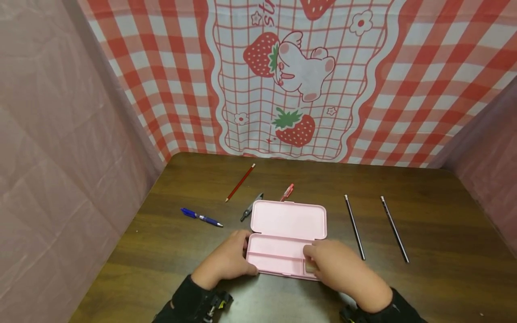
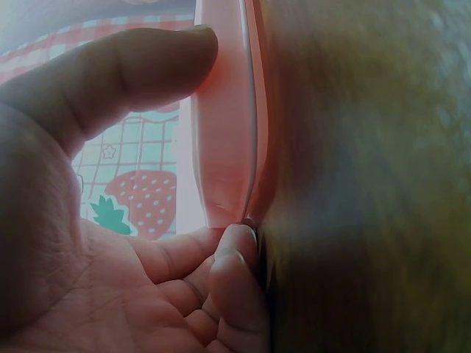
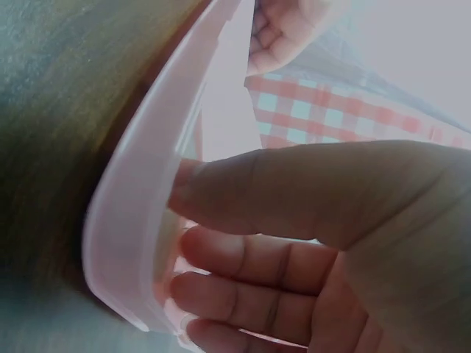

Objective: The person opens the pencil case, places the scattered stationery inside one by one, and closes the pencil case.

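Note:
A pink pencil case [image 1: 274, 264] lies on the table with its lid [image 1: 288, 220] folded back. My left hand [image 1: 228, 258] grips the left end of the case, thumb on the near side and fingers round the far corner. In the left wrist view the thumb [image 2: 162, 66] presses the pink wall. My right hand [image 1: 337, 264] reaches into the right end of the case. Its thumb and fingertips close around a small tan block [image 1: 310, 267] in the small right compartment, partly hidden by the hand. The right wrist view shows these fingers [image 3: 213, 246] inside the case wall [image 3: 132, 228].
Beyond the case lie a red pencil [image 1: 240, 182], a grey compass [image 1: 251, 207] and a red pen [image 1: 287, 192] partly behind the lid. A blue pen [image 1: 202, 217] lies to the left. Two dark pencils [image 1: 354, 226] lie on the right. A checked cloth [image 1: 181, 89] hangs behind.

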`<state>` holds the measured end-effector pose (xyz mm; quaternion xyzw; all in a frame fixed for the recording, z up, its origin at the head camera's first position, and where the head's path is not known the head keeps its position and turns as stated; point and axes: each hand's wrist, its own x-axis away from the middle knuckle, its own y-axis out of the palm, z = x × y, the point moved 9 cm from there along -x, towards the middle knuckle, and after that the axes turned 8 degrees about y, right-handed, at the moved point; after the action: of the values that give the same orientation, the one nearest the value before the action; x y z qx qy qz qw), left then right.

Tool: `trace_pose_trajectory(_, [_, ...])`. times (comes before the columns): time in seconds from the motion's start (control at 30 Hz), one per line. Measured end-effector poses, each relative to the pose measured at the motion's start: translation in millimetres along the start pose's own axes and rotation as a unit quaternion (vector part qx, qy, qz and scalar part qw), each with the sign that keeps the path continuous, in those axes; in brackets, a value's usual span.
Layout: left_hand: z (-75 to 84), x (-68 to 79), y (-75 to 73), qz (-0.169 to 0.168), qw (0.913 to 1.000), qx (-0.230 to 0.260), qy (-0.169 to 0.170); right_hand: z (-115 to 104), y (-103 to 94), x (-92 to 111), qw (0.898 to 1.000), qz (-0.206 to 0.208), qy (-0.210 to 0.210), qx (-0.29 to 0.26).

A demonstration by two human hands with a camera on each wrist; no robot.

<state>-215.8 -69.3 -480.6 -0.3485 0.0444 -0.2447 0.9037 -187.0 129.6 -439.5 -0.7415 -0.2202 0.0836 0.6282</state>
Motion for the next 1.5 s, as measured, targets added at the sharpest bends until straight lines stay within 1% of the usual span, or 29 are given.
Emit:
trace_pose_trajectory(0.13, [-0.3,0.2,1.5,-0.005,1.0000,0.003,0.000,-0.9,1.3,-1.0,1.000,-0.006,0.002,-0.011])
trace_pose_trajectory(0.23, [-0.2,0.2,1.8,-0.007,1.0000,0.005,0.000,-2.4,0.5,-0.5,1.000,-0.003,-0.004,-0.016])
trace_pose_trajectory(0.4, [-0.2,0.1,1.0,-0.006,1.0000,0.003,-0.004,-4.2,-3.1,1.6,1.000,0.020,-0.010,-0.012])
trace_pose_trajectory(0.57, [-1.0,-0.3,1.6,-0.008,1.0000,0.000,-0.005,-4.1,-4.8,3.5,0.999,0.039,0.002,0.005])
trace_pose_trajectory(0.73, [-0.7,-0.3,1.5,-0.004,1.0000,0.000,0.003,-4.0,-1.1,2.6,0.999,0.025,0.022,0.000])
trace_pose_trajectory(0.87, [1.2,0.8,0.7,-0.001,0.9999,0.003,0.012,-5.9,0.1,3.8,1.000,0.022,0.016,-0.001])
trace_pose_trajectory(1.0, [0.5,0.7,1.4,-0.002,1.0000,0.002,0.009,-5.7,-0.1,3.5,0.999,0.031,0.018,0.005])
trace_pose_trajectory(1.17, [-0.5,-1.2,1.7,-0.003,1.0000,0.001,0.006,-3.2,-0.5,0.8,0.999,0.029,0.038,0.009])
trace_pose_trajectory(1.4, [0.6,-1.0,0.2,-0.001,1.0000,-0.004,0.008,-6.7,-3.1,-0.4,0.999,0.040,0.022,0.026])
trace_pose_trajectory(1.5, [0.4,-1.5,-0.4,0.000,0.9999,-0.007,0.008,-6.9,-3.1,-0.9,0.999,0.036,0.024,0.027])
